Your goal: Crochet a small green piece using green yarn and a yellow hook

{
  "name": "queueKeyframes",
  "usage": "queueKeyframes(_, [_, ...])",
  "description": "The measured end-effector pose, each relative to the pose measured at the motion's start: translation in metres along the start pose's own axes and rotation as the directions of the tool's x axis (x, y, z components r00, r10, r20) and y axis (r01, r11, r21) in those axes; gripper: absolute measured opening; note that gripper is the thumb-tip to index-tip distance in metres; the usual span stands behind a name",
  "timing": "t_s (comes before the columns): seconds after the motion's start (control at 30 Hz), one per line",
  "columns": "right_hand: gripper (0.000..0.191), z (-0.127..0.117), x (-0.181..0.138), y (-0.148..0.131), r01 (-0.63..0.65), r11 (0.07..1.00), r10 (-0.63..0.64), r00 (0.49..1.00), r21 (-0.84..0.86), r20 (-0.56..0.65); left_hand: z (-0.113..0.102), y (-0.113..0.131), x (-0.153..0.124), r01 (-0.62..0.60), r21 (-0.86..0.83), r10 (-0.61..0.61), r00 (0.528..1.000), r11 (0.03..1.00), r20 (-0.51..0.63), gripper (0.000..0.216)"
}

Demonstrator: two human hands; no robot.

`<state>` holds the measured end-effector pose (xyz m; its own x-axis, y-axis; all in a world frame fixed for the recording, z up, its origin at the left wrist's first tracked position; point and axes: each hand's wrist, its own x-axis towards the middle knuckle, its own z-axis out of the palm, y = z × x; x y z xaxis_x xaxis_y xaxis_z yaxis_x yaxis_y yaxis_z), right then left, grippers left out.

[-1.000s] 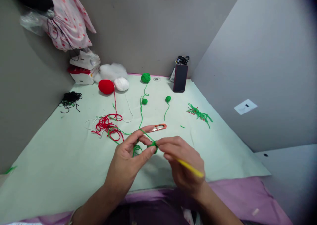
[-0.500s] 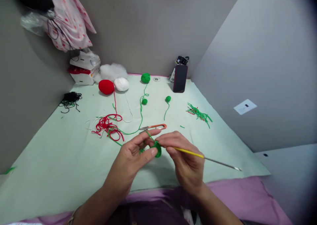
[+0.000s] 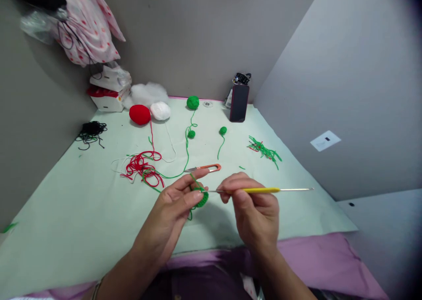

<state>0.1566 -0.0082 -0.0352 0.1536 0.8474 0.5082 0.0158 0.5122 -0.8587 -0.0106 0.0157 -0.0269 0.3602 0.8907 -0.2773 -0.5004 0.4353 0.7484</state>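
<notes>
Between thumb and fingers, my left hand (image 3: 176, 203) pinches a small round green crochet piece (image 3: 201, 199). Green yarn runs over its raised index finger and back toward the table. My right hand (image 3: 255, 212) grips a crochet hook (image 3: 262, 190) by its yellow handle, pen-like, with the shaft nearly level. The hook's left tip meets the top edge of the crochet piece near my left thumb; whether it is through a stitch I cannot tell. Just beyond my left fingers lie thread snips (image 3: 211, 167) with an orange handle.
Tangled red yarn (image 3: 140, 164) lies left of my hands. Behind are a red yarn ball (image 3: 140, 115), a white yarn ball (image 3: 160, 111) and a green yarn ball (image 3: 193, 102). A phone (image 3: 239, 103) stands at the back; green scraps (image 3: 263, 150) lie right, black yarn (image 3: 92, 132) left.
My right hand has moved right and a little down, apart from my left. The hook has swung from slanting to nearly level, its metal shaft now showing. The green piece has turned and shifted left.
</notes>
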Motion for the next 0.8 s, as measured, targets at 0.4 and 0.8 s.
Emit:
queueKeyframes(0.4, [0.016, 0.002, 0.001, 0.008, -0.144, 0.988, 0.144, 0.99, 0.058, 0.015, -0.007, 0.002, -0.007, -0.068, 0.179, 0.06, 0.997, 0.981, 0.05, 0.04])
queueKeyframes(0.8, [0.019, 0.016, 0.01, 0.001, -0.163, 0.984, 0.158, 0.985, 0.068, 0.072, -0.009, 0.017, -0.019, -0.099, 0.16, 0.091, 0.994, 0.982, 0.056, 0.039])
